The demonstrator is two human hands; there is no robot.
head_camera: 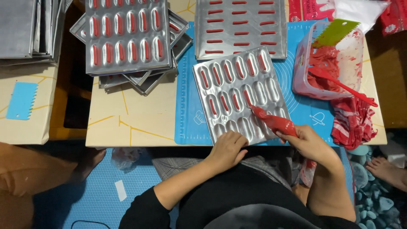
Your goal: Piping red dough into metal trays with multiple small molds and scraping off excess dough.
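Note:
My right hand (307,142) squeezes a piping bag (273,121) filled with red batter. Its tip touches an oval cavity near the middle of a tilted silver mould tray (271,91). Red strips lie in several of that tray's cavities, while the lower rows hold none. My left hand (227,148) rests with curled fingers on the tray's near edge, steadying it. The tray sits on a blue silicone mat (186,106).
A stack of filled mould trays (125,36) lies at the back left, another filled tray (239,27) at the back centre. A plastic tub (328,63) of red batter with a red spatula and green scraper stands right, beside a red-striped cloth (354,121). A blue scraper (21,99) lies far left.

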